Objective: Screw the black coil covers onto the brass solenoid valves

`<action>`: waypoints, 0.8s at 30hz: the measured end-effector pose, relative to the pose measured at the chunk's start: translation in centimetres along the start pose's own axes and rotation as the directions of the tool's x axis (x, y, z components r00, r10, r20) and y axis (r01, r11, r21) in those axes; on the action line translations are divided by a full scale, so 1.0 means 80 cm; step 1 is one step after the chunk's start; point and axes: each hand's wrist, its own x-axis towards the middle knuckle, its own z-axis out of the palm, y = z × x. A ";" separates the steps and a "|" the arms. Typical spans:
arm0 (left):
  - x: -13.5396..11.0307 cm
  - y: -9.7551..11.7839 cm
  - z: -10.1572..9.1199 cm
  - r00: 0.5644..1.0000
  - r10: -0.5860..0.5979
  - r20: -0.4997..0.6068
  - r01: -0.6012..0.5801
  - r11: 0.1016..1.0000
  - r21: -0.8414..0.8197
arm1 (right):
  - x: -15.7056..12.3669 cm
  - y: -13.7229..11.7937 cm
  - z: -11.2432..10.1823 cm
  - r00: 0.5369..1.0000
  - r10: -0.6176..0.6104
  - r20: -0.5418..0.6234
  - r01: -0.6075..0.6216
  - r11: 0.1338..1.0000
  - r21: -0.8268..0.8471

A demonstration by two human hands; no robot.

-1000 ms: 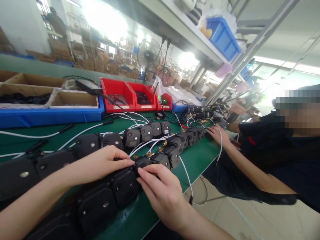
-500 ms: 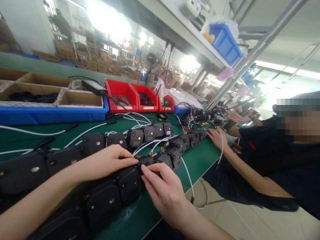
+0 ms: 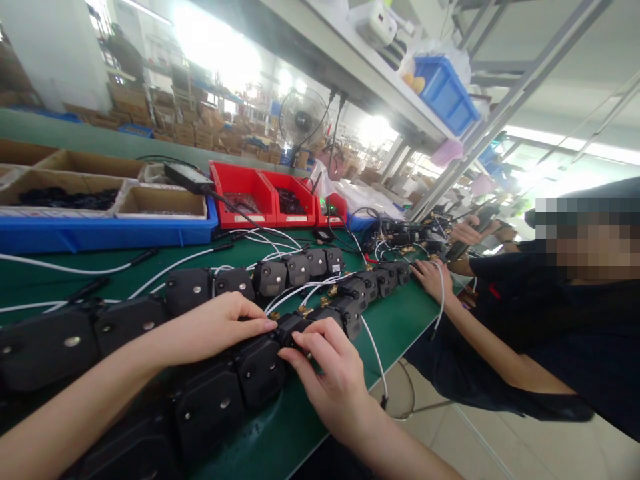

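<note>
Two rows of black box-shaped units with white cables run along the green bench (image 3: 400,320). My left hand (image 3: 215,327) lies over the near row, fingertips pressed on one small black unit (image 3: 290,328). My right hand (image 3: 330,373) curls around the same unit from the front, fingers pinching it. Larger black units (image 3: 260,370) sit just to its left, and more (image 3: 345,310) follow to the right with brass fittings on top.
A blue tray (image 3: 100,230) with cardboard boxes and red bins (image 3: 245,193) line the back of the bench. A co-worker in dark clothes sits at the right, one hand (image 3: 433,277) on the far units. Overhead runs a shelf with a blue bin (image 3: 443,83).
My right hand has closed further round the small black unit, its fingers curling over it. The left hand stays in place. The view has shifted slightly.
</note>
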 end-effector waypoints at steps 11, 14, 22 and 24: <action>0.001 -0.004 0.002 1.000 0.006 -0.023 -0.006 1.000 0.011 | 0.005 -0.013 -0.023 0.983 -0.012 0.181 0.017 0.999 -0.028; 0.001 -0.002 0.002 1.000 0.011 -0.030 -0.010 1.000 0.011 | 0.009 -0.014 -0.026 0.977 -0.021 0.212 0.036 0.997 -0.070; 0.001 -0.003 0.002 0.999 0.014 -0.038 -0.013 0.999 0.032 | 0.013 -0.010 -0.021 0.965 -0.046 0.258 0.088 0.984 -0.154; 0.001 -0.004 0.002 0.999 0.007 -0.039 -0.005 0.999 0.050 | 0.010 -0.010 -0.019 0.970 -0.051 0.239 0.096 0.978 -0.182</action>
